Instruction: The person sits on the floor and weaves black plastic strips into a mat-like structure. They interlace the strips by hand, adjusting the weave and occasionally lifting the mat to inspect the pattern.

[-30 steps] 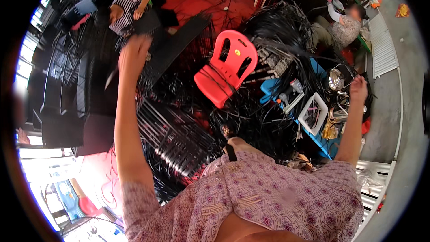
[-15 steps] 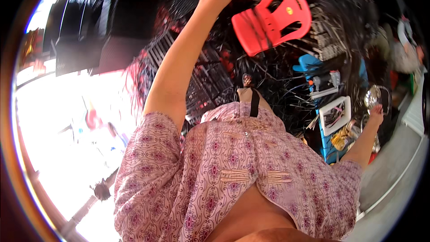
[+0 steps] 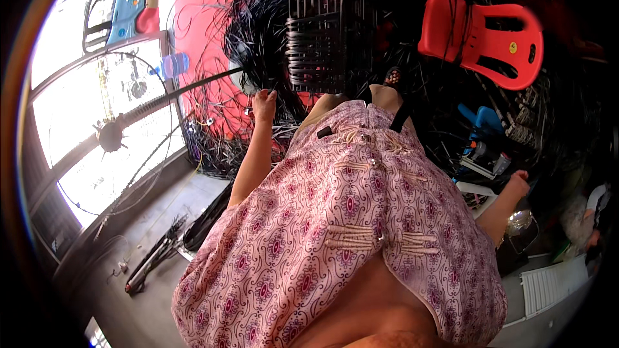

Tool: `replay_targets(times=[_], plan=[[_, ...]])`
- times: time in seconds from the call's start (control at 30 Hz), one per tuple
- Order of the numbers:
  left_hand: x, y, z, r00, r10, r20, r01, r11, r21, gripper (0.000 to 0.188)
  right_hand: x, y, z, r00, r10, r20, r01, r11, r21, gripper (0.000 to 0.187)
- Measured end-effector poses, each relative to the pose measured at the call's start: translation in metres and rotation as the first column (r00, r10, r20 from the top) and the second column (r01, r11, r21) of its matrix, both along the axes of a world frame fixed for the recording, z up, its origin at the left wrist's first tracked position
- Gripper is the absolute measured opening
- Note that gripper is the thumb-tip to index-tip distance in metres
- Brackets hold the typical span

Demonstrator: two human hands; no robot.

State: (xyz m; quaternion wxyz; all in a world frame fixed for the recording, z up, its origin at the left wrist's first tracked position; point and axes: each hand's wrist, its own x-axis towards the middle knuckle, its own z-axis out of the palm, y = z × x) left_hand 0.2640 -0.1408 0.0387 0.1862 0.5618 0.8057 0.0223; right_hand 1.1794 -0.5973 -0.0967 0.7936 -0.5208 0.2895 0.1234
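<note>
My left hand [image 3: 264,104] is raised beside a tangle of black plastic strips [image 3: 258,38], its fingers loosely bent and apart, holding nothing I can see. Just right of it stands a woven black strip basket or crate [image 3: 316,51]. Off to the right, my right hand [image 3: 517,182] hangs with its fingers loosely bent and nothing visible in them. Close by it are a small tool with a metal plate [image 3: 483,161], a white tray [image 3: 474,194] and a shiny rounded metal item [image 3: 519,220].
A red plastic chair [image 3: 474,38] stands at the far right, a black strip across it. Next to it is a blue stool or stand [image 3: 483,118]. Loose strips cover the floor around my feet. At left, a round-headed pole [image 3: 109,135] and bundled strips [image 3: 158,251] stand near a bright doorway.
My left hand has come back from the dark stack at the far edge and let nothing visible go. The view has swung left, so the chair and tools appear farther right.
</note>
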Motion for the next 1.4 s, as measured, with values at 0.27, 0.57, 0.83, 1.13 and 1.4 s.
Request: replay_targets(times=[0.27,0.57,0.83,1.13,1.4], plan=[[0.031,-0.015,-0.037,0.972,0.114,0.208,-0.106,0.993,-0.051,0.051,-0.257,0.428,0.001,0.536,0.84,-0.084,-0.795,0.536,0.285,0.025],[0.06,0.033,-0.084,0.934,-0.346,-0.089,0.35,0.936,0.032,0.02,-0.553,0.57,0.035,-0.059,0.975,-0.213,-0.998,-0.06,0.002,0.049],[0.047,0.043,-0.109,0.869,-0.112,0.481,0.124,0.992,0.007,0.032,-0.586,0.57,-0.01,0.138,0.964,-0.228,-0.983,0.161,0.087,0.044],[-0.003,0.075,-0.125,0.573,0.406,0.712,-0.287,0.913,-0.289,0.05,-0.668,0.6,0.047,0.191,0.981,-0.041,-0.981,0.192,0.038,0.041],[-0.095,0.063,0.013,0.132,0.527,0.84,-0.538,0.749,-0.385,0.079,-0.818,0.661,0.126,-0.084,0.994,0.063,-0.996,-0.085,0.006,0.035]])
